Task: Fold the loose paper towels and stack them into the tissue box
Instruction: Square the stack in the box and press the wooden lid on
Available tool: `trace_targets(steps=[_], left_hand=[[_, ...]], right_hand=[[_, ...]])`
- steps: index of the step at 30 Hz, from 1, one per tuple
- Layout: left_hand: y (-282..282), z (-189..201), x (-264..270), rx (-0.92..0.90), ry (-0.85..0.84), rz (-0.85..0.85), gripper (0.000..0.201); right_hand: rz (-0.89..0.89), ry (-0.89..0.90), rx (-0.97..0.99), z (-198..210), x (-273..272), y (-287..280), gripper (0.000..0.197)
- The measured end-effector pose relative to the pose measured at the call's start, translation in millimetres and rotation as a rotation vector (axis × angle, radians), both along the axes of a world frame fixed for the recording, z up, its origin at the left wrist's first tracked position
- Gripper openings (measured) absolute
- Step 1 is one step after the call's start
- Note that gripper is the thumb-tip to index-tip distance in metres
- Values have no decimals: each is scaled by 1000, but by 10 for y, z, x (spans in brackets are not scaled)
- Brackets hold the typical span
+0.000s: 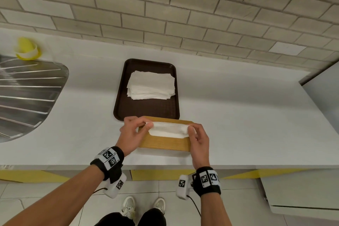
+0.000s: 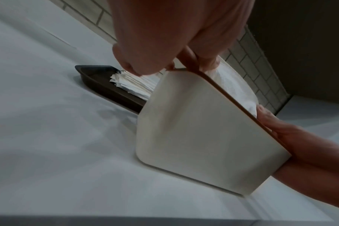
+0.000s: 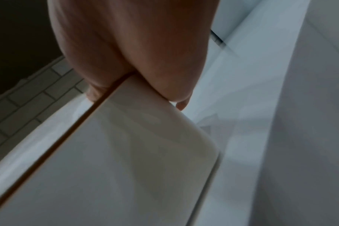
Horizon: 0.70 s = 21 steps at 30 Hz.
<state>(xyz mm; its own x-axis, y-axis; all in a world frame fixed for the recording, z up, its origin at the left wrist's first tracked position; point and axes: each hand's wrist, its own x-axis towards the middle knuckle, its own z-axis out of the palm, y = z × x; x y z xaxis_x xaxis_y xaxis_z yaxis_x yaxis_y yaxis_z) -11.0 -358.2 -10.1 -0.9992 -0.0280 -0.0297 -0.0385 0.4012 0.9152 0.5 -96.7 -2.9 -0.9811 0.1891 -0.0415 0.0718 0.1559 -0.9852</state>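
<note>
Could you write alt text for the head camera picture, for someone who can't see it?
Seen from above, a person's left hand and right hand each pinch an end of a folded white paper towel over the slot of a wooden-topped tissue box on a white counter. Behind the box, a dark brown tray holds a stack of paper towels.

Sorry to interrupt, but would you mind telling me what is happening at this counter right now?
A person is working a folded white paper towel into the slot of the cream tissue box with a wooden lid. The left hand and right hand each pinch one end of it over the opening. A stack of loose white paper towels waits on the dark brown tray behind the box.
</note>
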Motion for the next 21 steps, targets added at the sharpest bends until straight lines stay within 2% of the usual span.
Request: trace_targets(steps=[3, 6, 8, 12, 16, 21], left_hand=[[-10, 21, 0, 18, -6, 93, 7], [-90, -24, -31, -4, -56, 148, 16], [-137, -66, -50, 79, -66, 179, 25], [-161, -11, -112, 291, -33, 273, 23], [-197, 58, -202, 276, -29, 283, 27], [-227, 93, -263, 304, -34, 272, 28]], right_hand=[[-10, -28, -34, -29, -114, -36, 15], [31, -69, -32, -29, -216, -94, 18], [76, -93, -34, -15, -263, -172, 23], [77, -103, -33, -17, -363, -365, 34], [32, -96, -15, -39, -438, -442, 36], [-38, -69, 111, 14, -554, -486, 30]])
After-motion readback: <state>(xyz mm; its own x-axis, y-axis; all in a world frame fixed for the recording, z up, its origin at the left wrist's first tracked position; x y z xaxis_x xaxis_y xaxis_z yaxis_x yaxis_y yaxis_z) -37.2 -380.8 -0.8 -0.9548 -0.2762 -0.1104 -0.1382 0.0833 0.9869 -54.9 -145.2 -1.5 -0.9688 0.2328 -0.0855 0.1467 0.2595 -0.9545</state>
